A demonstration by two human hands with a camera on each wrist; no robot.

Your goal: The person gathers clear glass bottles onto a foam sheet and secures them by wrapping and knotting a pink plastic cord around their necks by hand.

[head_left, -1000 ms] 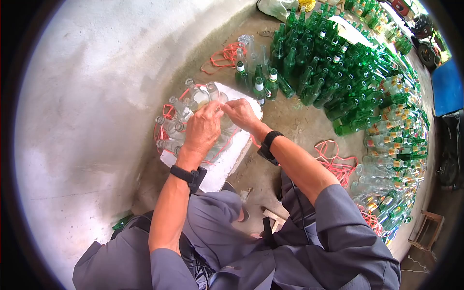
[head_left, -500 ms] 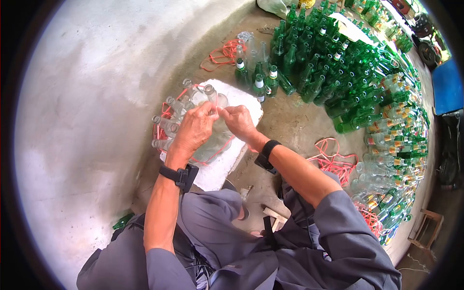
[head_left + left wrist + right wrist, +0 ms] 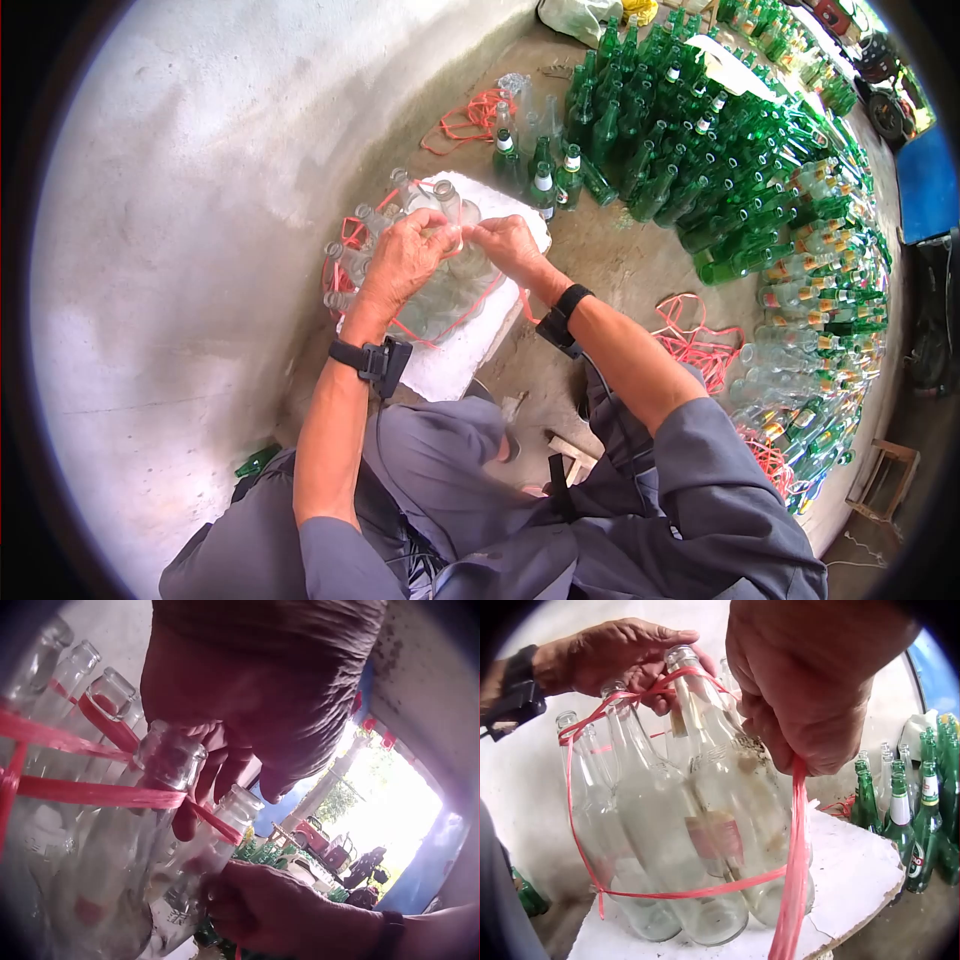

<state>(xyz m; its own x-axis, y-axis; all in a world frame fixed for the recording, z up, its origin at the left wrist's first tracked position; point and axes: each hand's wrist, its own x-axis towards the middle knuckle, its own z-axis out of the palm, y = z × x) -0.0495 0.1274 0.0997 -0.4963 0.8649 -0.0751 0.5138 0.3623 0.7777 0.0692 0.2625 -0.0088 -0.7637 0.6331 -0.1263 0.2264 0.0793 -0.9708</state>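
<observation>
Pale wall (image 3: 200,200) fills the left, clear bottles (image 3: 679,851) stand on a white slab (image 3: 440,372) under the left hand (image 3: 408,256), which pinches red twine (image 3: 789,900) by their necks, the right hand (image 3: 510,248) just beside gripping it, green bottles (image 3: 655,190) farther right.

Green bottles (image 3: 690,200) (many) on the floor (image 3: 605,262)

We can read no word, brand or number for certain. We see a reddish label (image 3: 714,841) through the clear glass bottles (image 3: 656,825), and raised marks (image 3: 709,760) on one shoulder, illegible to us. White neck labels (image 3: 899,808) stand on green bottles (image 3: 928,825); one body label (image 3: 916,862) carries lettering too small to make out.
</observation>
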